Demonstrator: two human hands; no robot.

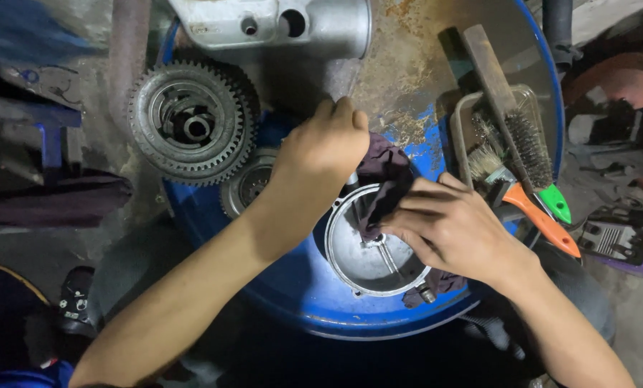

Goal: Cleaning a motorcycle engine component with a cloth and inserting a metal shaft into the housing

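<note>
A round silver engine cover (370,262) lies open side up on the blue drum top (292,287). My right hand (450,226) presses a dark purple rag (384,179) into the cover's inner rim. Curled over the cover's far edge, my left hand (325,147) grips the cover and partly hides it. The rag bunches up between the two hands and trails under the cover at its right side.
A large toothed gear (190,123) and a smaller round part (248,185) sit left of the hands. A silver casing (278,23) lies at the drum's far edge. A clear tray (465,122) at right holds a wire brush (516,122) and orange- and green-handled tools (544,219).
</note>
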